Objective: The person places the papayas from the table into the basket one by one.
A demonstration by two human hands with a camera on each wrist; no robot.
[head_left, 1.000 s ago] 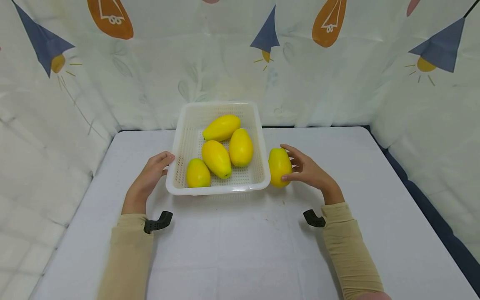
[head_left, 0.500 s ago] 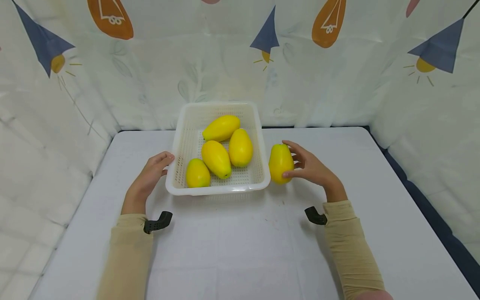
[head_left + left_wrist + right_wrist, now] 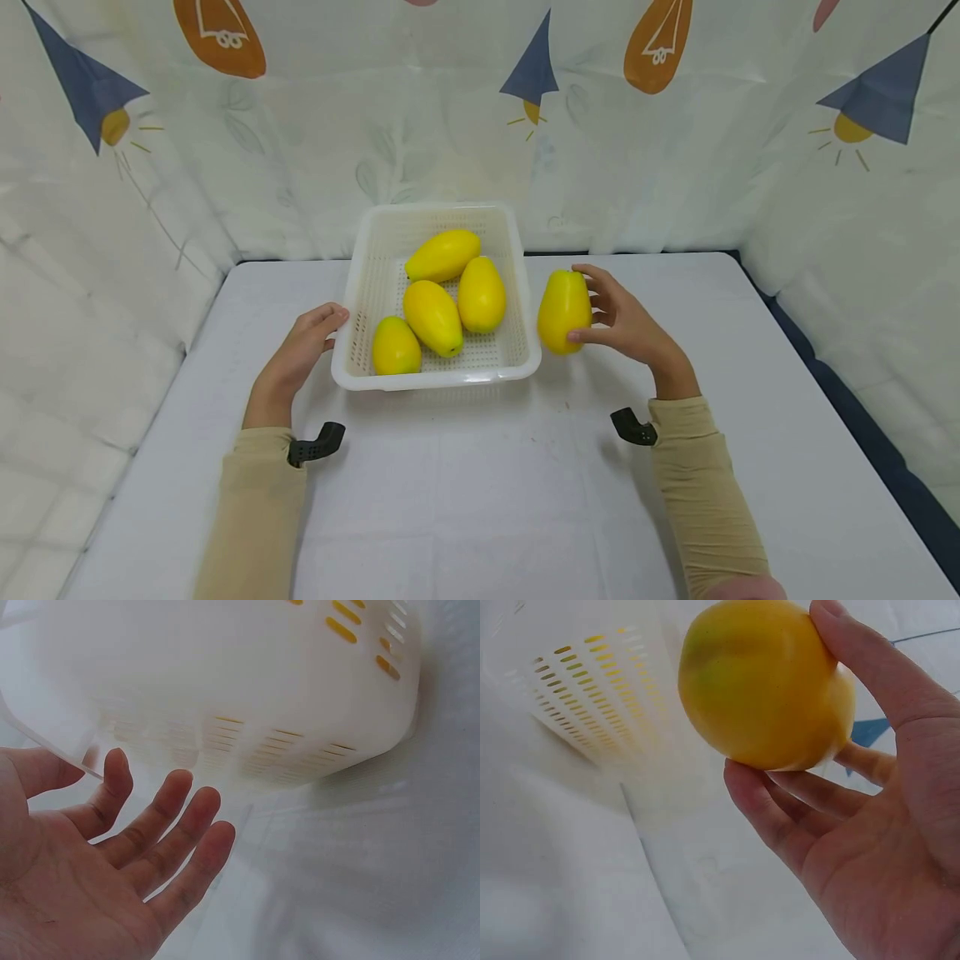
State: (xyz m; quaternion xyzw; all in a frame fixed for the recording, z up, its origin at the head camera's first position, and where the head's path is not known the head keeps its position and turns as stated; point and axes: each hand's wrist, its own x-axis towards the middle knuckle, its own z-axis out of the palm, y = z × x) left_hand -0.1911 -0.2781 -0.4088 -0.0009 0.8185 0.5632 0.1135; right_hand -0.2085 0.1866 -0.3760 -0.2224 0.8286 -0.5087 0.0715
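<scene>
A white plastic basket stands on the table with several yellow papayas lying in it. My left hand holds the basket's left rim between thumb and index finger; in the left wrist view the other fingers of this hand spread beneath the rim, beside the slotted wall. Just off the basket's right side, my right hand grips another yellow papaya, thumb on the near side and fingers on the far side. The right wrist view shows the papaya's rounded, slightly greenish end, raised above the table.
A white cloth covers the table. Behind it hangs a pale curtain printed with lamps and bulbs. Each wrist carries a black bracket. Dark blue fabric runs along the right table edge.
My right hand has lifted the papaya and moved it away from me, slightly to the right, along the basket's right side. The left hand and basket stay in place.
</scene>
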